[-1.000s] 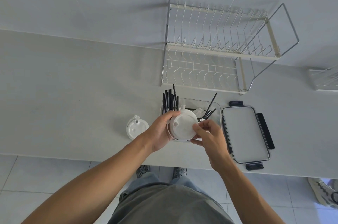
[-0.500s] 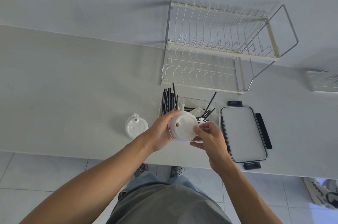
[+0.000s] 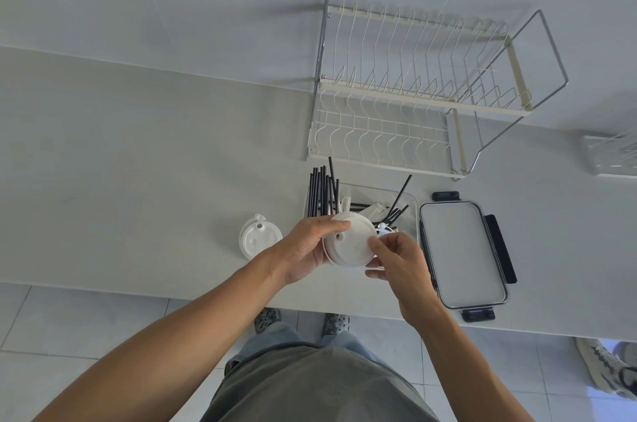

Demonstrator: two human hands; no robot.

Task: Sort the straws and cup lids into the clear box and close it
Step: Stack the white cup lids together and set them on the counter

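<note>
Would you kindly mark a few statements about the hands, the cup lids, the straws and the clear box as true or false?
1. Both hands hold a white cup lid above the clear box. True: left hand, right hand.
2. The box lid is snapped onto the box. False: it lies on the counter to the box's right.
3. A second cup lid lies on the counter left of the hands. True.
4. The black straws lie in the dish rack. False: they stand in the box.
</note>
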